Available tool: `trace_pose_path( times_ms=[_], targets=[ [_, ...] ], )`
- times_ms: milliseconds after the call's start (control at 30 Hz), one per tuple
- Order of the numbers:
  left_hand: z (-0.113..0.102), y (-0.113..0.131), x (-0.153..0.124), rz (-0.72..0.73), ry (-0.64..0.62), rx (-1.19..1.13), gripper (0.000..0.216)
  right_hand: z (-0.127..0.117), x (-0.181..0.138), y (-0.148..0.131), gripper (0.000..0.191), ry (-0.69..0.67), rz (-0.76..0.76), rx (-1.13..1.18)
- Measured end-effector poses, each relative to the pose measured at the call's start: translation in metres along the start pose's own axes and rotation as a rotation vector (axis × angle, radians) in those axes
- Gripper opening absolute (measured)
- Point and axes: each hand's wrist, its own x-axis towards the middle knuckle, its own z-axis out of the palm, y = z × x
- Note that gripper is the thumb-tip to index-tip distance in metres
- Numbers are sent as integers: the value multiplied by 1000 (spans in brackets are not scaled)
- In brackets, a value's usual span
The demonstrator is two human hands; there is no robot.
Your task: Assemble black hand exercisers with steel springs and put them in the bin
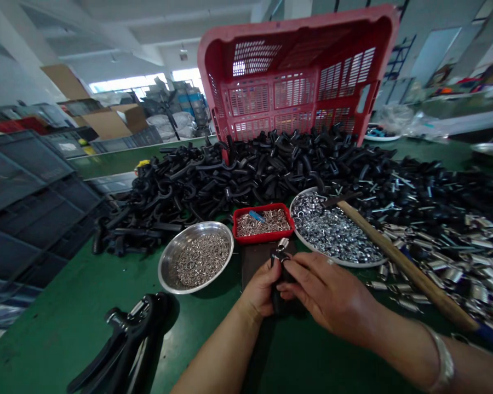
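My left hand [259,289] and my right hand [332,295] meet at the table's near middle, both closed around one black plastic handle part [280,261] with a small silver metal fitting at its top. The part stands over a dark block [254,260] on the green table [78,306]. Just beyond my hands are a small red tray [263,236] of thin metal pins, a steel bowl [169,261] of small rings to the left, and a steel dish [299,198] of shiny nuts to the right.
A big heap of black plastic handles [246,175] spills from a tipped red crate [296,71] at the back. Silver metal clips [447,257] lie at the right under a wooden-handled hammer [398,257]. A black hand tool [123,345] lies near left. Dark crates [28,186] stand left.
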Motion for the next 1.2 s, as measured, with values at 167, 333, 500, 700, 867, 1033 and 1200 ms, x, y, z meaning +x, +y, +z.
trace_pose_path(
  times_ms=[167,333,500,700,867,1033,1200],
  targets=[
    [2,15,-7,68,-103,233,48,-10,0,-16,31,11,-126,-133],
    [0,21,-10,89,-176,319,49,-14,1,-24,31,46,-128,-188],
    [0,20,-11,95,-209,325,49,-15,0,-33,31,43,-63,-212],
    [0,20,-9,118,-122,329,47,-1,-3,-28,33,55,3,-210],
    [6,8,-1,97,13,256,44,24,0,-1,33,127,190,-194],
    [9,6,7,248,195,325,35,38,6,19,38,-201,413,-122],
    [3,5,10,302,245,565,38,43,6,35,50,-437,674,425]
  ],
)
